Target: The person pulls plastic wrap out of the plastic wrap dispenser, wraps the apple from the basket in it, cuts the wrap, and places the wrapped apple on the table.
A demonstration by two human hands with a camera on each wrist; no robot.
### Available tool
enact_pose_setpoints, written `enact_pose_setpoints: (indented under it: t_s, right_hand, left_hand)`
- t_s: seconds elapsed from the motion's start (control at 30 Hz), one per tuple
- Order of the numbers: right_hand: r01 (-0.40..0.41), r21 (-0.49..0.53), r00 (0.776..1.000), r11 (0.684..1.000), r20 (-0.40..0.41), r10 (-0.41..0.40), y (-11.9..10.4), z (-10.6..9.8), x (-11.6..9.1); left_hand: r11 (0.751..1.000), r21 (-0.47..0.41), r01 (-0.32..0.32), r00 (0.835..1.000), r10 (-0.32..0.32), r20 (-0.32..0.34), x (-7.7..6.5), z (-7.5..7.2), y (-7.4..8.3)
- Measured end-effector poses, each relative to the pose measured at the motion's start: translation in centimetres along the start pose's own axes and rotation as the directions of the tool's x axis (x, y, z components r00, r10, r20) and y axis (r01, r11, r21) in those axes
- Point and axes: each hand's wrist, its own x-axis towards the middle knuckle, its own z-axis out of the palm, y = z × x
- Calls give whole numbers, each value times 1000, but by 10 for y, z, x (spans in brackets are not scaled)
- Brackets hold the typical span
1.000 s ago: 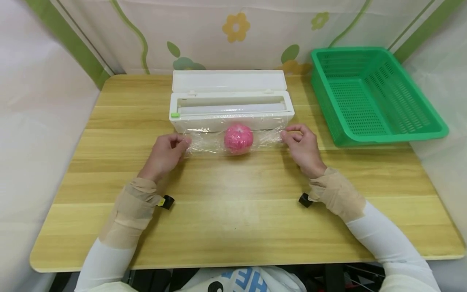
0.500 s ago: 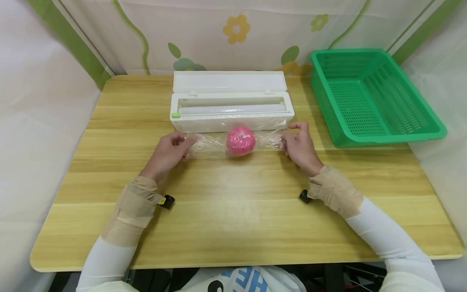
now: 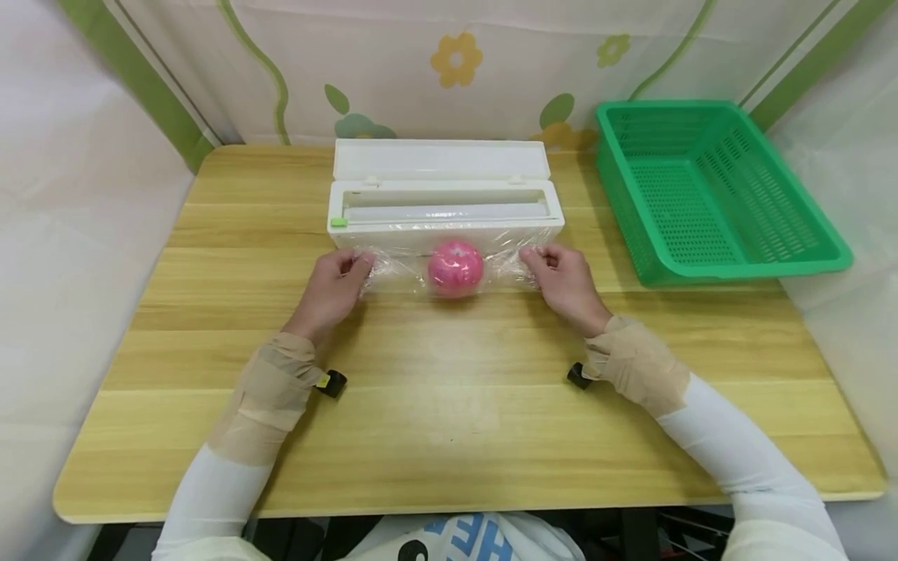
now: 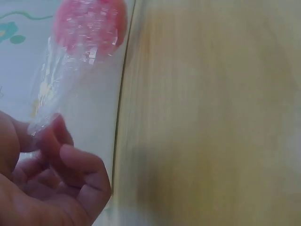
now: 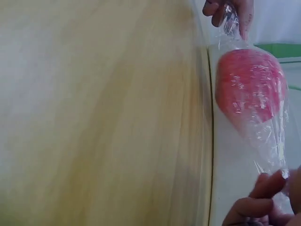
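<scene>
A pink, round, ball-like thing (image 3: 455, 269) is wrapped in clear cling film (image 3: 400, 273); the film blurs what kind of thing it is. On one side my left hand (image 3: 331, 290) pinches the film's end between thumb and fingers. The other end is pinched by my right hand (image 3: 567, 287). Between the hands the film is gathered and creased, as the right wrist view shows on both sides of the pink ball (image 5: 251, 84). Right behind it stands an open white cling film box (image 3: 449, 234), with a roll (image 3: 449, 211) inside and its lid (image 3: 442, 160) tipped back.
A green plastic basket (image 3: 680, 210) with perforated walls stands at the table's back right. On the box's left front edge sits a small light-green piece (image 3: 338, 223). The wooden table (image 3: 449, 436) ends at a patterned curtain (image 3: 400, 70) behind.
The pink ball shifts a little right, then back left. Both hands have moved slightly, the right one inward to the left and the left one a little to the right. Both keep hold of the film.
</scene>
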Motion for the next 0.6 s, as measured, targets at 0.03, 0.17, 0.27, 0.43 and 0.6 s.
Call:
enact_pose_setpoints:
  t_s: [0.03,0.17,0.27,0.43,0.6]
  right_hand:
    - [23,2,1000,1000,-13,-23,0,1,1]
    - [76,5,995,997,-62,-76,1,3,5]
    - [96,12,993,995,-63,-95,1,3,7]
    - [48,16,998,999,-50,-47,-2,5,8]
    - [-96,81,995,992,-6,97,-14,6,11]
  left_hand:
    - [1000,8,-4,1000,4,-15,1,0,0]
    - [999,30,-24,999,25,-38,5,0,-2]
    - [999,45,-20,999,21,-26,7,-1,-3]
    - [997,31,70,997,-69,-32,11,1,1]
    - [994,58,97,990,-90,-113,15,10,11]
